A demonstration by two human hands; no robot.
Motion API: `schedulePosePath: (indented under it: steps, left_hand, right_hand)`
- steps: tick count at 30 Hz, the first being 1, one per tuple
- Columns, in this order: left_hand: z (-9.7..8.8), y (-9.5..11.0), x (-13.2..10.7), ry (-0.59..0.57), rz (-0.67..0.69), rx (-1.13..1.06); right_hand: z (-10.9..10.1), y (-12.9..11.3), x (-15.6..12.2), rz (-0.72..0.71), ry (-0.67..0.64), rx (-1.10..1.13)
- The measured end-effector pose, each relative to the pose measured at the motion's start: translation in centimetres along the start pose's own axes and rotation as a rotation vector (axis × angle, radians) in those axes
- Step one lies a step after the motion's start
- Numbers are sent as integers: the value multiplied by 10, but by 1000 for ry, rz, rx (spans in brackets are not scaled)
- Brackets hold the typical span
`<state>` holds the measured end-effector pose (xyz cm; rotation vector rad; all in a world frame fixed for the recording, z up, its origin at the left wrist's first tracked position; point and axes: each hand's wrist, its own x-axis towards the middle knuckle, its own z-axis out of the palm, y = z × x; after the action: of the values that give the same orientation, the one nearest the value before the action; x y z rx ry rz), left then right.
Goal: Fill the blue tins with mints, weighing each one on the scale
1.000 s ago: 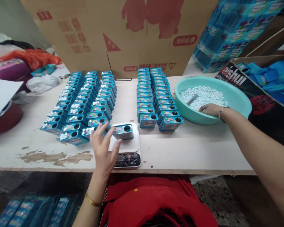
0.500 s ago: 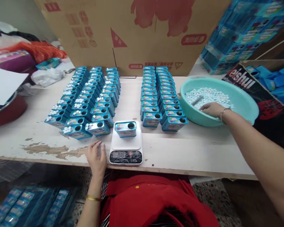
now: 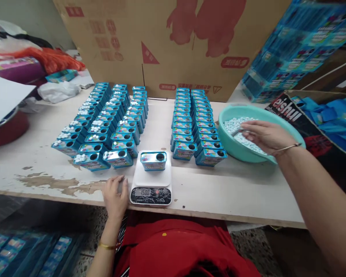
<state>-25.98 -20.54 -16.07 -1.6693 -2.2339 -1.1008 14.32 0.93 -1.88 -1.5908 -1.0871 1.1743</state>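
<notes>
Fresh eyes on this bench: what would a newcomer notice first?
Probably the turquoise basin of pale pellets at right, with the right hand over it. Next, the ranks of blue tins, many on the left topped with white pellets. Front and centre, a lone tin stands on a white scale.

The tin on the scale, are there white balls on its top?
No, the tin shows only its printed top and a dark hole.

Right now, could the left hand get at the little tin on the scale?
Probably yes: the left hand rests beside the scale, and nothing visible stands between it and the tin.
</notes>
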Motion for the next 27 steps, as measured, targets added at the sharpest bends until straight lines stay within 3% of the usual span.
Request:
schedulePosePath:
  steps: [2, 6, 8, 11, 16, 22, 24, 27]
  left_hand:
    - [0, 0, 1, -10, -6, 8]
    - [0, 2, 1, -7, -7, 26]
    - [0, 2, 1, -5, -4, 40]
    - [0, 1, 0, -7, 0, 45]
    - [0, 0, -1, -1, 13, 50]
    - [0, 1, -1, 3, 36, 45]
    - [0, 1, -2, 7, 33, 40]
    - [0, 2, -4, 6, 20, 41]
  right_hand:
    - [37, -19, -29, -112, -315, -19]
    - [111, -44, -82, -293, -713, -275]
    - [139, -47, -96, -409, -802, -425]
    - [163, -43, -104, -585, -842, -673]
    - [175, -37, -102, -706, -778, -936]
    - [178, -41, -101, -762, -783, -928]
    - [173, -42, -98, -662, -776, -755]
    - [158, -37, -92, -277, -796, -245]
